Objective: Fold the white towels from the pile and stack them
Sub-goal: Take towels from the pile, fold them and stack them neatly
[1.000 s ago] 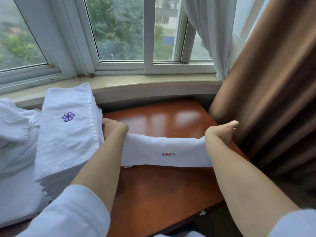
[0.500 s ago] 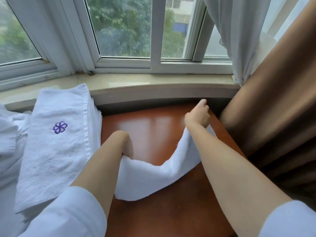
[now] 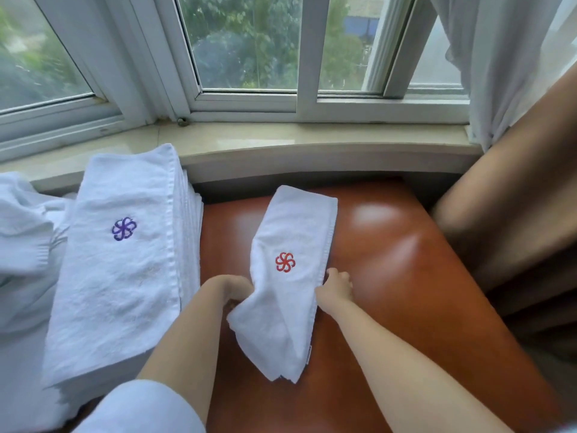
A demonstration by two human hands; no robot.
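White towels [image 3: 125,245] sit stacked left of a folded towel [image 3: 290,270] both hands [image 3: 232,292] [image 3: 335,289] pinch; unfolded pile [image 3: 22,239] remains.

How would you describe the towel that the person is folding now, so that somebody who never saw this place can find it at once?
Below the window sill is a glossy reddish-brown table. On it lies a narrow folded white towel, gripped at its sides by the left hand and the right hand. Its flower emblem is red, while the stack of towels to its left shows a purple one.
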